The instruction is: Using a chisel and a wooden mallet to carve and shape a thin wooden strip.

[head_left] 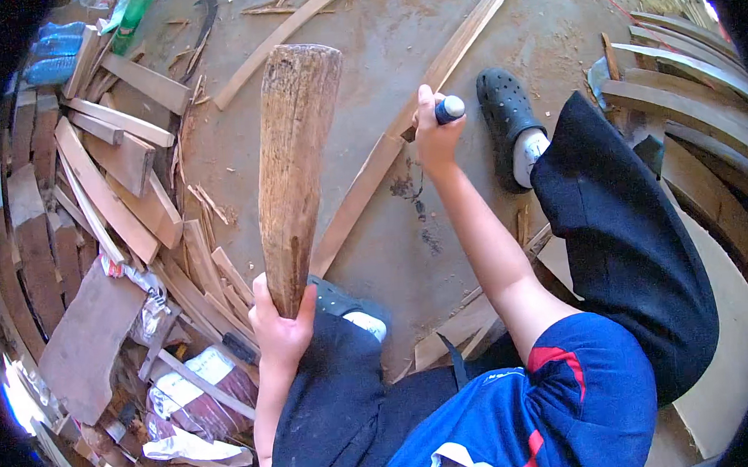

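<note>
My left hand (pixel 284 331) is closed around the narrow end of a thick wooden club (pixel 296 153), which is raised with its broad, worn end away from me. My right hand (pixel 437 140) grips a chisel (pixel 450 109) by its blue handle; the pale, round butt points up toward me. Its blade is mostly hidden below the fist. Under that hand lies a long wooden plank (pixel 361 196), running diagonally across the floor, with a dark spot on it beside the fist. My shod feet rest on either side of the plank.
Stacked timber offcuts (pixel 118 185) crowd the left side, with a white-and-maroon sack (pixel 200 394) nearer me. A curved blade (pixel 204 26) lies at the far left. Another strip of wood (pixel 285 38) is on the floor. More planks (pixel 683 99) are piled at the right.
</note>
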The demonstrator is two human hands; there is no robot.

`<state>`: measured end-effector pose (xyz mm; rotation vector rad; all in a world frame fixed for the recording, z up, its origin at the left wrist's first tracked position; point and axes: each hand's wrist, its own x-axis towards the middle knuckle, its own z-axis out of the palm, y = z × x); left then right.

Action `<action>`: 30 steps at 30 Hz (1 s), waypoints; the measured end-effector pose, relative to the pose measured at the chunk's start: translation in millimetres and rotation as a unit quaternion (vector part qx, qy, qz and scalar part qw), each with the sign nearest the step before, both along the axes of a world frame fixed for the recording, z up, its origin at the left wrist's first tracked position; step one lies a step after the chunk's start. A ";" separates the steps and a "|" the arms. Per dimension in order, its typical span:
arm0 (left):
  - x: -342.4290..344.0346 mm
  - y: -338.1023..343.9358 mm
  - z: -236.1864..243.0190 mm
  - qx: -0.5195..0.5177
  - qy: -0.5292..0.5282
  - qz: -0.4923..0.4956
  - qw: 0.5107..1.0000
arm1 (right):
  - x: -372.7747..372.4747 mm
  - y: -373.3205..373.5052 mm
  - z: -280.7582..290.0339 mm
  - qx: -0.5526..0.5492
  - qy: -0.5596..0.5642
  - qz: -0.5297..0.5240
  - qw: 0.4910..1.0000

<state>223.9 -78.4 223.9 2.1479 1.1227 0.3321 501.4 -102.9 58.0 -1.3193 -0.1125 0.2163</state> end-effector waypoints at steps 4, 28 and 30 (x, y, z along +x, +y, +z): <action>-3.0 -0.5 -4.3 0.018 0.009 -0.014 1.000 | -3.5 0.9 -5.7 -0.018 -0.010 0.015 1.000; 26.9 3.9 14.5 0.036 0.048 -0.187 0.981 | -14.6 5.0 -71.8 -0.379 -0.147 -0.085 0.910; 0.2 4.8 22.7 0.056 -0.017 -0.182 0.982 | -46.0 4.1 -21.9 -0.127 0.051 0.073 0.988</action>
